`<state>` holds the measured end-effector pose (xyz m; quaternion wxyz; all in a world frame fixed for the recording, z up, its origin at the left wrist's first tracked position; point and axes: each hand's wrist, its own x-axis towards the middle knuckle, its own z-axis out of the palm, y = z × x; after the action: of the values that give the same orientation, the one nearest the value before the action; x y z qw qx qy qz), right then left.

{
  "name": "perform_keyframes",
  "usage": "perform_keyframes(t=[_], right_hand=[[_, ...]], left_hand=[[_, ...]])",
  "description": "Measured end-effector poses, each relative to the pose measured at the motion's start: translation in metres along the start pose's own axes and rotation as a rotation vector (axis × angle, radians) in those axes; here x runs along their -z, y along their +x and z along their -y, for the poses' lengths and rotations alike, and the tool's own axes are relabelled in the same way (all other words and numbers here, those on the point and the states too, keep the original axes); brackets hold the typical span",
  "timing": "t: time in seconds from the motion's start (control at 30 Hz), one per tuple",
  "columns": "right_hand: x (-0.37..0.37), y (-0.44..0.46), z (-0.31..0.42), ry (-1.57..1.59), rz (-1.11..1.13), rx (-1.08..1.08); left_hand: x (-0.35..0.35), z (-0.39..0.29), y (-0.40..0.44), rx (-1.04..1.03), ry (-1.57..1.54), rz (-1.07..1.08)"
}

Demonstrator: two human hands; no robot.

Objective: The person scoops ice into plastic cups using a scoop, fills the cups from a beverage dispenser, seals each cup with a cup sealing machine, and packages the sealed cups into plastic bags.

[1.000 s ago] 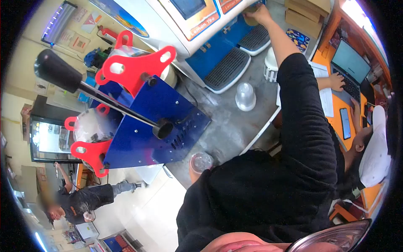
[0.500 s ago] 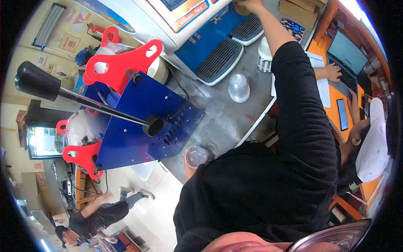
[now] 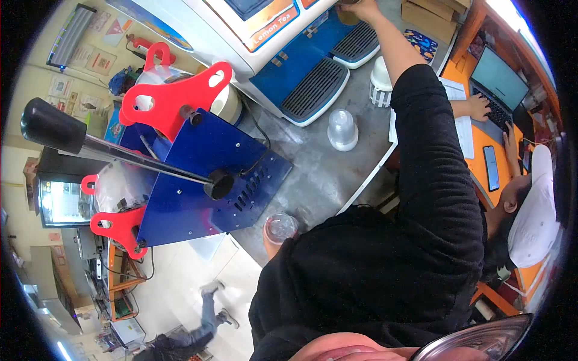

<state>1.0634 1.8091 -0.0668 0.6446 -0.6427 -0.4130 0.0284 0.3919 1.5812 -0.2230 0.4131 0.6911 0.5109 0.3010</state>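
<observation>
Not much different at the hands from a second ago: left hand (image 3: pixel 272 248) still has its grip wrapped round a clear cup (image 3: pixel 281 227) by the surface (image 3: pixel 316 195) edge, right hand (image 3: pixel 362 11) still up at the drink machine (image 3: pixel 272 79). Can't tell what that grip's doing. So, same stage. Just the walker (image 3: pixel 209 316) moved.

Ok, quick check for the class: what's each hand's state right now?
Left hand: closed, holding a cup.
Right hand: at the dispenser, partly cut off; grip can't be told.
</observation>
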Motion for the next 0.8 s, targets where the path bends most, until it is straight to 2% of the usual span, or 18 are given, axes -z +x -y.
perform_keyframes(t=[0.1,0.2,0.3,0.4,0.5,0.53,0.73,0.8], right_hand=[[-0.001,-0.004,0.008,0.050,-0.022,-0.009],[0.005,-0.022,0.040,-0.121,-0.076,-0.071],[-0.004,-0.029,0.031,0.245,-0.022,-0.405],[0.020,-0.039,0.016,-0.297,0.064,-0.184],[0.014,-0.075,0.039,-0.472,-0.215,-0.050],[0.021,-0.090,0.061,-0.320,-0.035,-0.143],[0.025,-0.193,0.176,-0.205,0.089,-0.117],[0.025,-0.229,0.207,-0.102,0.248,-0.090]], left_hand=[[0.004,0.001,-0.001,-0.010,0.001,-0.003],[0.011,0.004,-0.003,-0.021,0.009,-0.001],[0.022,0.006,-0.011,-0.034,0.017,-0.006],[0.030,0.009,-0.018,-0.056,0.016,-0.014],[0.040,0.014,-0.026,-0.101,0.024,-0.014],[0.043,0.015,-0.028,-0.120,0.032,-0.010],[0.062,0.020,-0.056,-0.226,0.079,-0.013],[0.071,0.017,-0.068,-0.250,0.036,-0.037]])
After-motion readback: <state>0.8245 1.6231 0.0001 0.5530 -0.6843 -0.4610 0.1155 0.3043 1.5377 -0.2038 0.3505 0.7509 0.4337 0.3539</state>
